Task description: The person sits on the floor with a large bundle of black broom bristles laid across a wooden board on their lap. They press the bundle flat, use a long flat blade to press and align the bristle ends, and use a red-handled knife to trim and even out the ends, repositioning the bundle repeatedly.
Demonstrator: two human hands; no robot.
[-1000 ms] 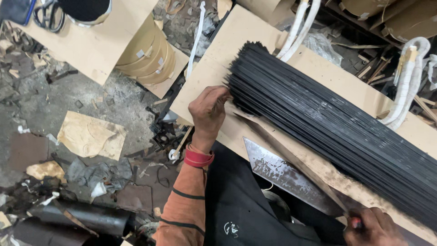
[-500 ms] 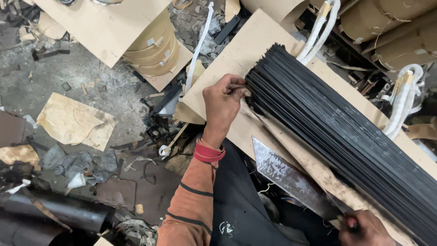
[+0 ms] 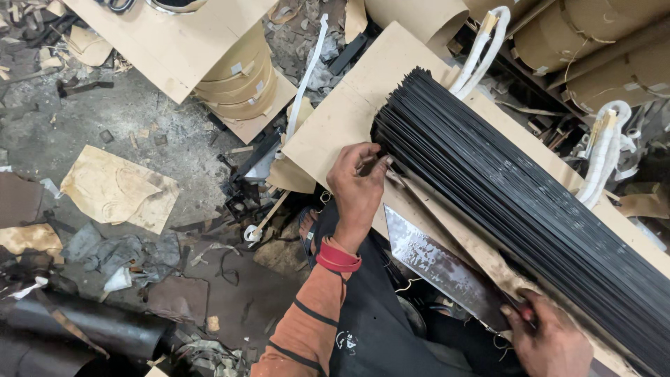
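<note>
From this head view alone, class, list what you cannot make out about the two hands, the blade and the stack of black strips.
- Right hand: cut off by the bottom edge; its grip on the knife handle is partly hidden.
- Broad blade: the handle is covered by that hand.
- Stack of black strips: its far end runs off the right edge.
- Left hand: its fingertips are tucked against the strip ends.

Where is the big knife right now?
In the head view, lower right: the big knife lies on the board beside the black strips, its handle in the right hand.
</note>
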